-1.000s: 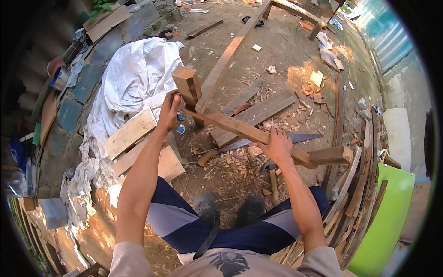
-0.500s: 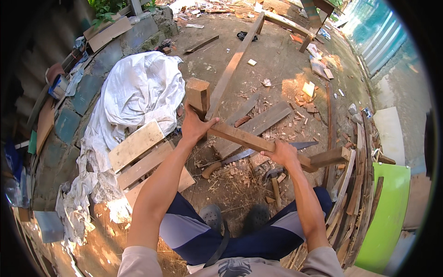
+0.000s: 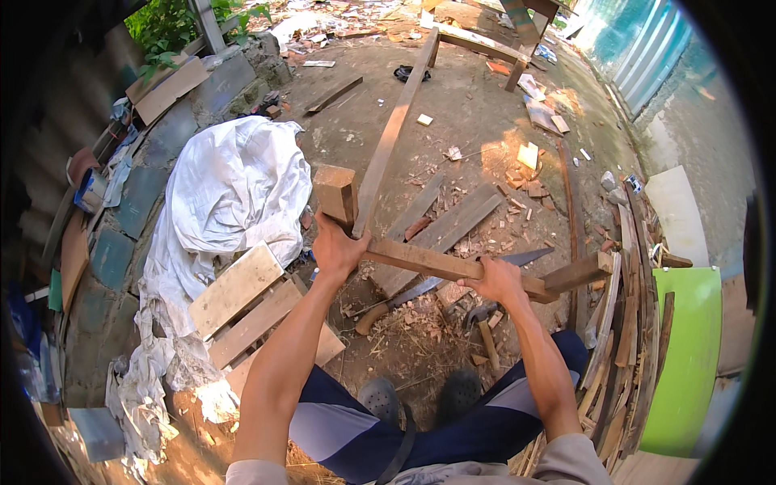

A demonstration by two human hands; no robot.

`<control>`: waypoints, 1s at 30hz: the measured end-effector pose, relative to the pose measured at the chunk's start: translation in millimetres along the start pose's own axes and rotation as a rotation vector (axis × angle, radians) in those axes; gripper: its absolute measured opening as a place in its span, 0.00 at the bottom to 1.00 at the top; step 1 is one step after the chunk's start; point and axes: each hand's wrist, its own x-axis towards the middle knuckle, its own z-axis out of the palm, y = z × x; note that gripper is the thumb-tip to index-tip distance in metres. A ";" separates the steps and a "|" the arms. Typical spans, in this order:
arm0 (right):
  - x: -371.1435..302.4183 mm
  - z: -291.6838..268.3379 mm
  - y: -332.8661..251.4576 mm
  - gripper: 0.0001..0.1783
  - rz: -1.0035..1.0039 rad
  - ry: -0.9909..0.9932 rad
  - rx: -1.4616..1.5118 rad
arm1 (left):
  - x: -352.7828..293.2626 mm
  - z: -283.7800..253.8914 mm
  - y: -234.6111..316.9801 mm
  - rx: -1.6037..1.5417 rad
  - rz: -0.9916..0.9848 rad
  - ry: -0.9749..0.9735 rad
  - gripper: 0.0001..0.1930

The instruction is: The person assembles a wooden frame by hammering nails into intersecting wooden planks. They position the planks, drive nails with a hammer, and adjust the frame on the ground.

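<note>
A wooden frame of squared timber stretches away from me. Its near crossbar runs between a block-like left post and a right post, and a long rail reaches to the far end. My left hand is closed around the near left corner, just below the post's end. Toward the right end, my right hand grips the crossbar, thumb on the near side. Beneath the crossbar lie a handsaw with a wooden handle and a claw hammer. The crossbar partly hides the saw blade.
Loose boards and wood chips cover the ground under the frame. White cloth and short planks lie at my left. Stacked wood strips and a green panel are at my right. A low wall borders the left.
The view has shifted slightly, moving the far scene left. Both hands keep their hold on the frame, which shows little movement of its own against the ground.
</note>
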 end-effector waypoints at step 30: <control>-85.8 -107.9 146.3 0.35 0.425 1.168 0.436 | -14.7 64.1 32.2 -0.183 -0.268 0.228 0.68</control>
